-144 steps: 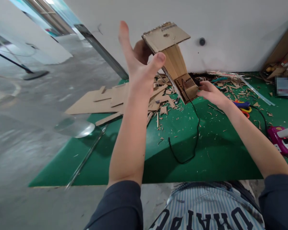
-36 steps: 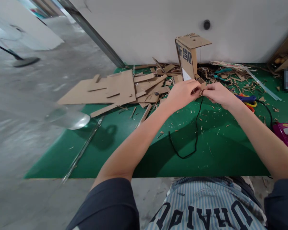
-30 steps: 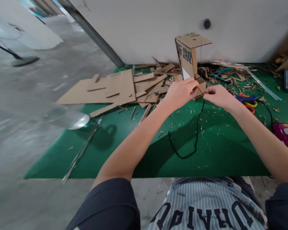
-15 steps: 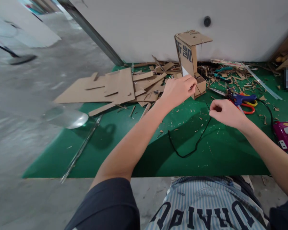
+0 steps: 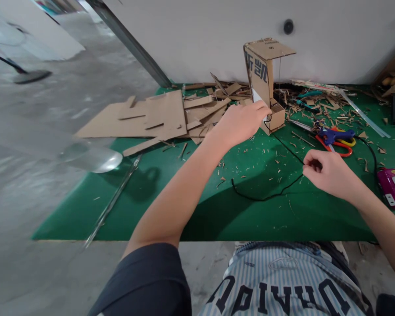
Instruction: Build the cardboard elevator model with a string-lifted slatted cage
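Note:
Between my two hands a black cord [image 5: 288,148] runs taut and slanting, and its loose end curves across the green tabletop. My right hand [image 5: 325,173] pinches the cord out over the table, right of centre. With fingers closed on the cord's other part, my left hand [image 5: 245,125] is close in front of a cardboard structure [image 5: 260,72]. That structure has a tall back, a flat top flap and a small box at its base. A thin line hangs from the flap. A small black loop shows at my left fingertips, which partly cover the base.
Cardboard sheets [image 5: 166,116] and strips lie at the back left. Scissors with red handles [image 5: 340,151], blue-handled pliers [image 5: 335,135] and many scraps are at the right. A purple glue gun [image 5: 393,188] lies at the right edge. A clear plastic strip [image 5: 113,199] crosses the left side.
My right hand has moved right and toward me, drawing the cord out straight between my hands. The cord's loose part has shifted with it. My left hand stays nearly in place.

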The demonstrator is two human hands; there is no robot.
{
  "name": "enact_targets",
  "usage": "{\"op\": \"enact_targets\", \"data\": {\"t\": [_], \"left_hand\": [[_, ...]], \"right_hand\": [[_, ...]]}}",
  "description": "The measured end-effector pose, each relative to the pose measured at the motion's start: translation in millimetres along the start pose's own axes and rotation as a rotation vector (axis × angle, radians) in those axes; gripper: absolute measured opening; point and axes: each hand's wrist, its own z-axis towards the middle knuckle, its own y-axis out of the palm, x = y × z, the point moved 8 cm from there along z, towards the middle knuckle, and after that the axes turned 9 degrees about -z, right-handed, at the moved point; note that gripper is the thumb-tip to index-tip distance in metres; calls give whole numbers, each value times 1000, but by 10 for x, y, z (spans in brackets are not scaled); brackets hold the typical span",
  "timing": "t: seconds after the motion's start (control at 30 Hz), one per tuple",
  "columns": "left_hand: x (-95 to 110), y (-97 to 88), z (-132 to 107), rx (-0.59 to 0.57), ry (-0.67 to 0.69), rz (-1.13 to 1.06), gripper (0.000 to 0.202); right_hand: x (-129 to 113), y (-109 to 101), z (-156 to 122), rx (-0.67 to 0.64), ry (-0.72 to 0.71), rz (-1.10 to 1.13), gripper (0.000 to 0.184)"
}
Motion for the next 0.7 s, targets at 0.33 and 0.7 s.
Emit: {"op": "enact_targets", "data": {"t": [0.33, 0.7], "left_hand": [[819, -129, -312, -252, 395, -521, 33], [801, 0, -242, -173, 488, -384, 20]], "right_hand": [[-240, -132, 151, 56, -89, -17, 10], [-257, -125, 174, 60, -121, -11, 9]]}}
